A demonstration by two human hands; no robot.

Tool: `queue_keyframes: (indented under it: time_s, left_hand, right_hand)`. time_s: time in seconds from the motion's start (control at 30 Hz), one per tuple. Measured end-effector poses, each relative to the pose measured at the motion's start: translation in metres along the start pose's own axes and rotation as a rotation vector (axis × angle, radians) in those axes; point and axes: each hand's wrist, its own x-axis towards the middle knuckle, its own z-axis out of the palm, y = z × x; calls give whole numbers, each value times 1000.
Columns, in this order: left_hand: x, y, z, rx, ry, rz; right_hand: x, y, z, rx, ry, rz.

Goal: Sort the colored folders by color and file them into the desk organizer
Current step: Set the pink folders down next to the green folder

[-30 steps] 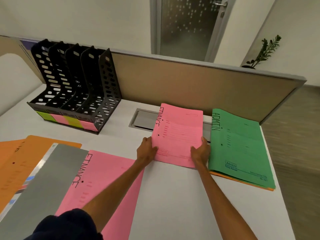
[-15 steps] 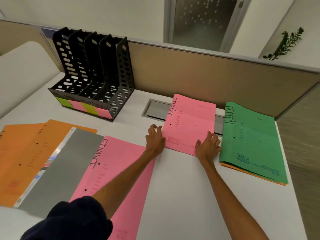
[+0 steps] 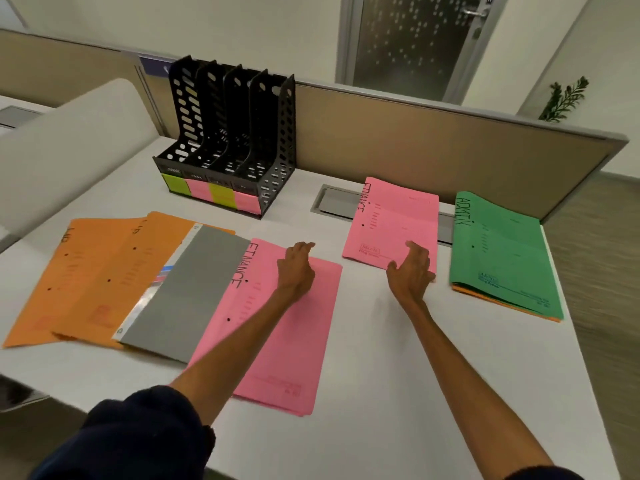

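A pink folder marked FINANCE (image 3: 391, 220) lies flat at the back right of the desk, with a green folder marked ADMIN (image 3: 502, 251) beside it on top of an orange one. My right hand (image 3: 410, 271) hovers at the near edge of that pink folder, fingers loose. My left hand (image 3: 296, 268) is over the top of a second pink FINANCE folder (image 3: 277, 341), fingers loosely bent, holding nothing. A grey folder (image 3: 183, 292) overlaps orange folders (image 3: 86, 275) on the left. The black desk organizer (image 3: 228, 140) stands at the back with green and pink labels.
A grey cable hatch (image 3: 332, 200) is set into the white desk (image 3: 398, 393) behind the far pink folder. A beige partition (image 3: 415, 140) runs along the desk's back edge. A pale chair back (image 3: 69, 140) rises at the left. The desk's right edge drops off past the green folder.
Both hands have let go of the far pink folder, which now lies flat. My left hand has moved left onto the near pink folder. The view has swung left.
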Motion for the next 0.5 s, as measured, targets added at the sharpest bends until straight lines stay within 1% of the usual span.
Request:
queue_keyframes:
  time_s: [0.17,0.37,0.5]
  left_hand:
    - [-36,-43,-29,-15,26,-54]
    - [-78,-95,-54,-62,55,-176]
    - [-101,-119,-70,-81,95,-233]
  right_hand:
    - [-54,-28,19,26,-46,3]
    - [-127,-51,52,60,-101,-5]
    - [-169,-57,69,25,-147,12]
